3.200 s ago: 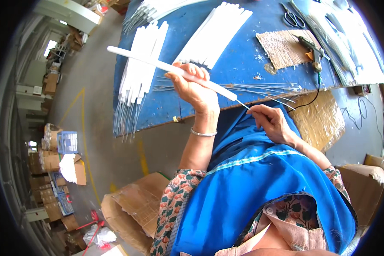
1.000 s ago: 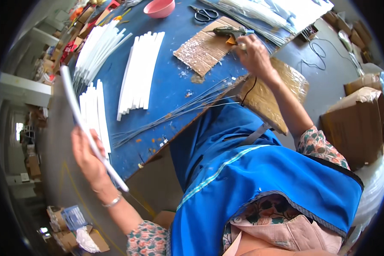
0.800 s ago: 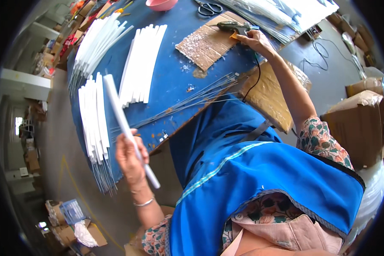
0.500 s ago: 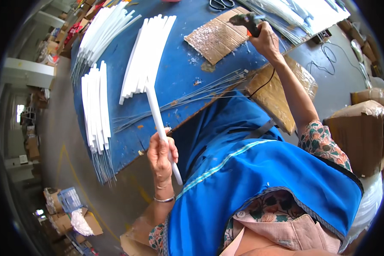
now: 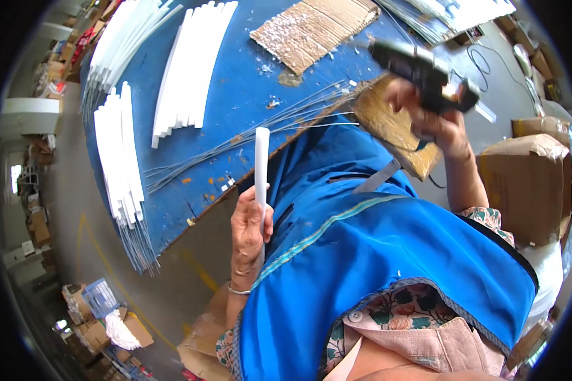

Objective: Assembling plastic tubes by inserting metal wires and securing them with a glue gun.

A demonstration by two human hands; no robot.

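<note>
My left hand (image 5: 250, 228) grips a long white foam stick (image 5: 261, 171), held upright at the near edge of the blue table (image 5: 235, 95). My right hand (image 5: 429, 117) is raised above the table's right corner and holds a black glue gun (image 5: 422, 71), its nozzle pointing left. Thin metal wires (image 5: 267, 127) lie fanned out on the table between the two hands. Rows of white foam sticks (image 5: 190, 63) lie side by side further back, and another row (image 5: 121, 159) lies at the left edge with wires sticking out of it.
A glue-spattered cardboard sheet (image 5: 311, 28) lies at the back of the table, another cardboard piece (image 5: 394, 130) under my right hand. Cardboard boxes (image 5: 527, 178) stand at the right. More boxes and clutter (image 5: 102, 311) sit on the floor at lower left.
My left hand has swung the white stick from the far left in front of me and turned it upright. My right hand has lifted the glue gun off the cardboard and drawn it nearer.
</note>
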